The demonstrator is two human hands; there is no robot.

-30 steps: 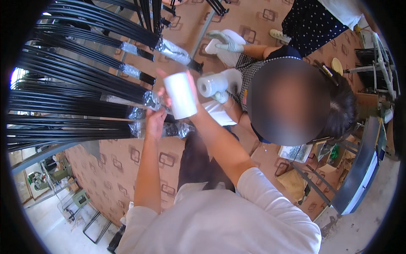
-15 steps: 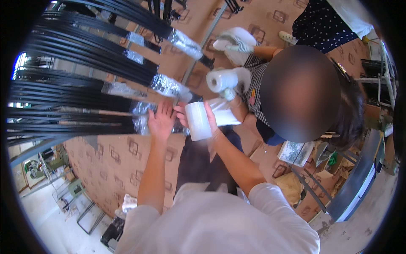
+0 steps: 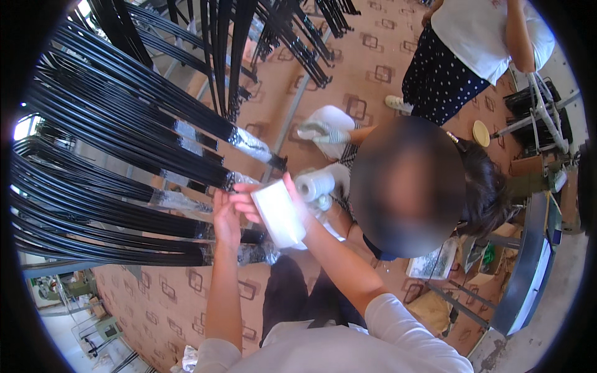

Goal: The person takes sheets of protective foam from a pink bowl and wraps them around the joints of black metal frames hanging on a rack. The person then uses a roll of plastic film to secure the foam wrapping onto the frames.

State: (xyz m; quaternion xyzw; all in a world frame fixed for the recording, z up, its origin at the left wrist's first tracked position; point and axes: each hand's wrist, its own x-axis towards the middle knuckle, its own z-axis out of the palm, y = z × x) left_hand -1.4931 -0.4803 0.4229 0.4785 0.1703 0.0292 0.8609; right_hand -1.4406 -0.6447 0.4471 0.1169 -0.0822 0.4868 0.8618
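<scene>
My right hand [image 3: 301,208] grips a white roll of plastic wrapping film [image 3: 278,214], its fingers and thumb around the sides. The roll is tilted, and bright glare washes out its surface. Just left of it, my left hand [image 3: 227,224] is held palm up with its fingers stretched out, holding nothing. Both hands are close to the ends of long black rod bundles [image 3: 124,143]. Clear film [image 3: 249,144] is wound around several of the bundle ends. Whether my left fingertips touch a bundle cannot be made out.
At right, a co-worker wearing striped gloves [image 3: 333,133] has another film roll [image 3: 316,185] close by. A second person in a dotted skirt [image 3: 438,78] stands behind. More black rods [image 3: 233,50] hang at the back. A dark metal-edged bench [image 3: 528,267] stands at far right, above patterned flooring [image 3: 168,298].
My view has shifted, so the bundles sit lower in it. The roll in my right hand has come nearer my left hand and tilts more. The co-worker's head appears lower and further left.
</scene>
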